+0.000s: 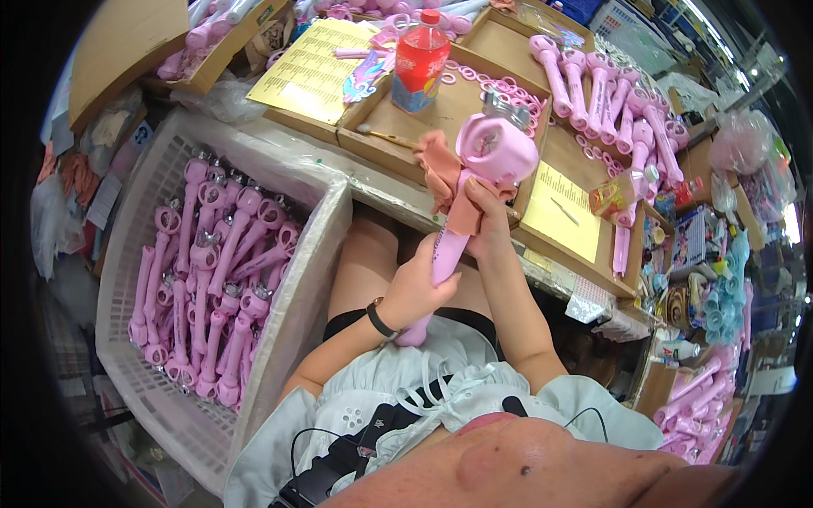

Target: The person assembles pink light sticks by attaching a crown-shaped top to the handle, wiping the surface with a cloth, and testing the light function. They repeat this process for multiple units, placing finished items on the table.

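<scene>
The pink wand [449, 254] is at the centre of the frame, slanting from its thick round head, just above and right of centre, down to its butt end near the lap. The left hand [417, 284] has a narrow grip, its fingers wrapped around the middle of the handle; a black band [378, 317] circles that wrist. The right hand [487, 220] grips higher, just below the head, holding the neck together with an orange-brown cloth [438, 173]; the cloth drapes over the neck and bunches out to the left of the head. In the left of the frame, a pale crate [292, 339] holds a heap of similar pink wands. Across the top, the surface [389, 199] carries shallow cardboard trays [391, 161]. A red bottle [421, 63] stands at top centre, with pink rings [518, 100] lying to its right and a brush [385, 135] below it. A yellow sheet [309, 72] lies left of the bottle; a second sheet [550, 190] lies right of the held wand, with a thin stick [565, 212] on it. More wands [601, 93] lie in a row at upper right, and pink parts [699, 402] are piled at lower right, beneath some light blue pieces [728, 288].
</scene>
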Tool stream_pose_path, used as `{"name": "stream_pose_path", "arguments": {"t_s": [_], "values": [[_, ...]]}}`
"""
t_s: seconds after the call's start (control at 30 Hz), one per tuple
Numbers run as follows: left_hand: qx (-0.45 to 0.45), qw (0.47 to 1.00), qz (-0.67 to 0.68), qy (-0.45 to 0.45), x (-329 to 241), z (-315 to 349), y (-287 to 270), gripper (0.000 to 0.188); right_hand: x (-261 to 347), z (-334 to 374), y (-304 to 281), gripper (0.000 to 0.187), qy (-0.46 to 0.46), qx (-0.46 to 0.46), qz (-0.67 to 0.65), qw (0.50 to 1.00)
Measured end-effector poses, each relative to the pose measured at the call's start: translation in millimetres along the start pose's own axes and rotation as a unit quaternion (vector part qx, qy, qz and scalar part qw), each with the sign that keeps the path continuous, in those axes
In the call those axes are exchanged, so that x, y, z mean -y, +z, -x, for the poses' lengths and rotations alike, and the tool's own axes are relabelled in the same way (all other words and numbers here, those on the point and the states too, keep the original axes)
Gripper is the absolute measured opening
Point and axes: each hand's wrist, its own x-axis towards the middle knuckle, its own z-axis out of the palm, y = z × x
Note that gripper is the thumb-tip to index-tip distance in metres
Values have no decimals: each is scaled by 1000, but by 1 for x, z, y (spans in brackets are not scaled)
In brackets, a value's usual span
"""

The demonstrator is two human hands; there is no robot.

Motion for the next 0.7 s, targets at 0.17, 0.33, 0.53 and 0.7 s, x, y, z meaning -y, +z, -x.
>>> {"name": "stream_pose_path", "arguments": {"t_s": [0.17, 0.33, 0.53, 0.7], "values": [[319, 572, 730, -194, 17, 2, -7, 51, -3, -9, -3, 60, -45, 93, -212, 972], [234, 802, 503, -223, 24, 34, -9, 45, 26, -19, -12, 55, -115, 4, -81, 990], [-216, 749, 599, -184, 27, 22, 0, 35, 23, -10, 2, 30, -174, -45, -86, 980], [-159, 668, 689, -233, 21, 6, -4, 42, -11, 21, 32, 26, -54, -86, 24, 995]]}}
